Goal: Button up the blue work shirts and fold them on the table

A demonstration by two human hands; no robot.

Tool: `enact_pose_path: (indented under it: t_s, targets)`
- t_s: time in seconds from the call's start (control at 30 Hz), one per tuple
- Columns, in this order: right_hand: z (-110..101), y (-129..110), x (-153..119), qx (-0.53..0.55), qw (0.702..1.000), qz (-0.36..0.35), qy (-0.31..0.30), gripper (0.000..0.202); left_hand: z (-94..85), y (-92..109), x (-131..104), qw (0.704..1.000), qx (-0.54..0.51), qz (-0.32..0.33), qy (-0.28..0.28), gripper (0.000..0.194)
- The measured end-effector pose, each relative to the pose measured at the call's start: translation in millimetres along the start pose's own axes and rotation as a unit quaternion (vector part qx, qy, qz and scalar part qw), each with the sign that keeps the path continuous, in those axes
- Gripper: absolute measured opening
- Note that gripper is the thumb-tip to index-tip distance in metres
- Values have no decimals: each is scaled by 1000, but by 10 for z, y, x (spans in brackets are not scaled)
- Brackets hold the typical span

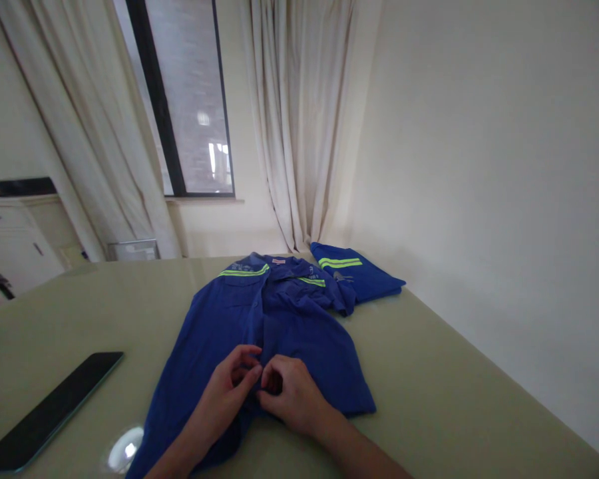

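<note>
two hands (260,386) at one spread blue shirt (229,326), one folded garment (362,274) beyond

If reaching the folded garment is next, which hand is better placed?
Right hand, probably: it is nearer the folded garment, while the left hand would reach across the shirt.

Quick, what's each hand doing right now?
Left hand: fingers curled over the blue shirt; grip can't be told.
Right hand: also curled there; grip can't be told either.
</note>
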State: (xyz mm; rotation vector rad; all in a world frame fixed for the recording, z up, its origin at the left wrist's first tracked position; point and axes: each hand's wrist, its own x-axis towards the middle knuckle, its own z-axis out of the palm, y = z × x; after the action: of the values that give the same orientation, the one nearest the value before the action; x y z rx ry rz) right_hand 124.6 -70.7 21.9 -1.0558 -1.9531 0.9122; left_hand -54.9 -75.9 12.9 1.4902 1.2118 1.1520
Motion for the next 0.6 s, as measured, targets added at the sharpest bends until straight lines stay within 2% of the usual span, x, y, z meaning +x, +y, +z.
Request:
enact_pose_path:
  t_s: [0.13,0.23,0.33,0.43,0.6]
  targets:
    - [-21,27,17,52,998,17,25,9,-56,68,-15,999,4,-11,-39,45]
    - [-50,67,45,113,993,37,21,9,-118,115,-16,997,11,1,-72,50]
    - [-83,86,67,143,988,53,13,8,-155,131,-1,995,-3,3,-104,43]
    - [-107,90,75,146,988,56,3,8,-161,101,26,993,-24,2,-112,37]
    - [-128,111,84,160,986,46,-14,5,-157,17,55,995,-26,14,-94,37]
